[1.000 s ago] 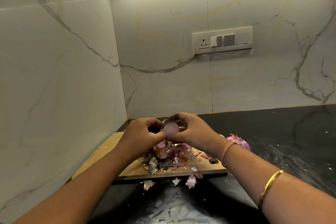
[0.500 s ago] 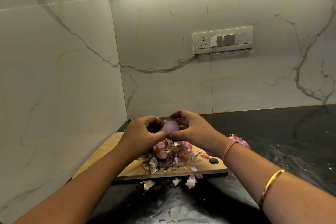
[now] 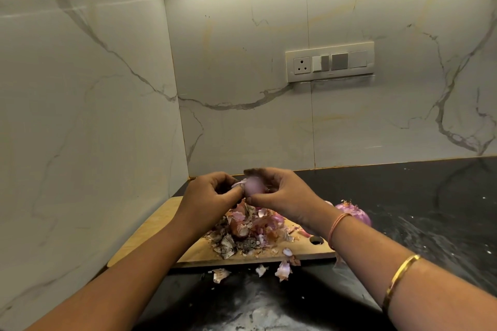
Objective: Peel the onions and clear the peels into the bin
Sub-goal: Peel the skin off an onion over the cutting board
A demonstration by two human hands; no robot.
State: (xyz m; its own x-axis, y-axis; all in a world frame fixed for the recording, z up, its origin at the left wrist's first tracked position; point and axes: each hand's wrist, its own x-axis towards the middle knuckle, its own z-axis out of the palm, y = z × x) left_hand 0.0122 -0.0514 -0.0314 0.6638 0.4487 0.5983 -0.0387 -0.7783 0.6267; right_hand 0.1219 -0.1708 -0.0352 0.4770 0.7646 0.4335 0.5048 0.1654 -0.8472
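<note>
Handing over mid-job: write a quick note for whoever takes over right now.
Left hand pinches a flap of skin on the small pale purple onion. Right hand grips that onion above the wooden cutting board.
Done: a pile of purple and brown peels lies on the board; a few stray peels on the black counter in front.
To do: finish this onion; a second purple onion sits behind the right wrist, peeled or not I cannot tell; clear all peels. No bin in view.
</note>
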